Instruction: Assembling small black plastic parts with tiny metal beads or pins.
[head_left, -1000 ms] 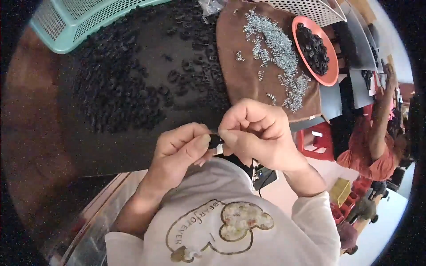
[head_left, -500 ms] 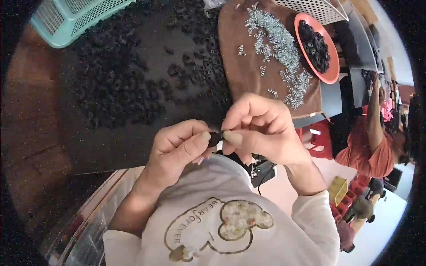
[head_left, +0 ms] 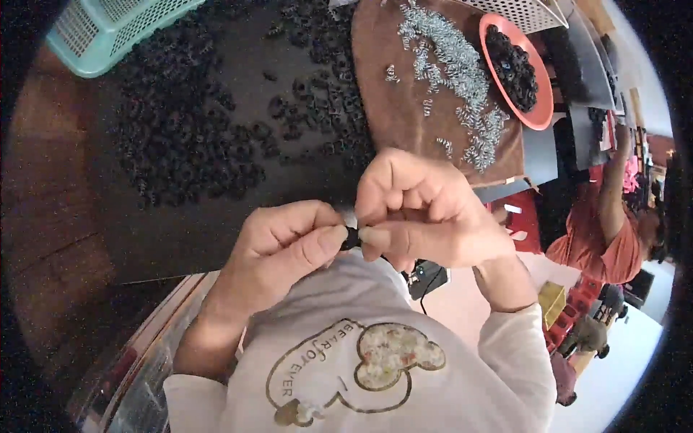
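Note:
A small black plastic part is pinched between my two hands, just in front of my shirt at the table's near edge. My left hand grips its left side with thumb and forefinger. From the other side, the thumb and forefinger of my right hand press on it, the other fingers curled. The fingertips hide most of the part, and whether a spring sits in it cannot be seen. Beyond my hands, many loose black plastic parts cover the dark table. Small metal springs lie heaped on a brown cloth to the right.
An orange bowl of black parts stands at the cloth's right edge. A teal plastic basket is at the far left, a white perforated basket at the far right. Another person with an arm raised is off to the right.
My fingers have drawn closer together around the black part, so less of it shows. Both hands stay in nearly the same place, and the view has shifted slightly.

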Available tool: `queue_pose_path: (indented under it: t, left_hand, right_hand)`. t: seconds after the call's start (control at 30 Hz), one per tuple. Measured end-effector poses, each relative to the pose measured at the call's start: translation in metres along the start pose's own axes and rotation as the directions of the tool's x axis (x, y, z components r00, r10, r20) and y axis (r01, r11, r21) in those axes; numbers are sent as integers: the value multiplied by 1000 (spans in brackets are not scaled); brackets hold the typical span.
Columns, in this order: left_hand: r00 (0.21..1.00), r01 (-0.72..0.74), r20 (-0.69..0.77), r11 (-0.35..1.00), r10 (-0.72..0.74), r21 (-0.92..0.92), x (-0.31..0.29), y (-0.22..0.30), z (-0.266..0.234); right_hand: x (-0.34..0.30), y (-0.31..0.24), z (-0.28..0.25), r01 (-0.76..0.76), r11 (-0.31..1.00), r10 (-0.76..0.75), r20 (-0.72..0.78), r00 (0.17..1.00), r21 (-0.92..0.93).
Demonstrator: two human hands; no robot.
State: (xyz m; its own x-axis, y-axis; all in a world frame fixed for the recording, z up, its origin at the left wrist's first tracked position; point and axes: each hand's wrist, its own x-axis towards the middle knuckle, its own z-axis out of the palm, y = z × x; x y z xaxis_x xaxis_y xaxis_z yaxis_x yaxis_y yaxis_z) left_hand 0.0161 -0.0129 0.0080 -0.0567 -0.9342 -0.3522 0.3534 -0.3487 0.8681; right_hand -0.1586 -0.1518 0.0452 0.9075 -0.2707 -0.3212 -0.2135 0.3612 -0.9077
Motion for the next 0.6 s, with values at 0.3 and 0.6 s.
queue_pose_path:
  t: [0.3, 0.6]
  left_hand:
    - [1000, 20, -20, 997, -19, 75, -10, 13, 4]
    - [999, 0, -40, 1000, -1, -13, -12, 9, 9]
  right_hand:
    - [-3, 3, 10, -4, 1000, 4, -23, 1000, -5]
    - [1, 3, 10, 49, 984, -44, -33, 998, 171]
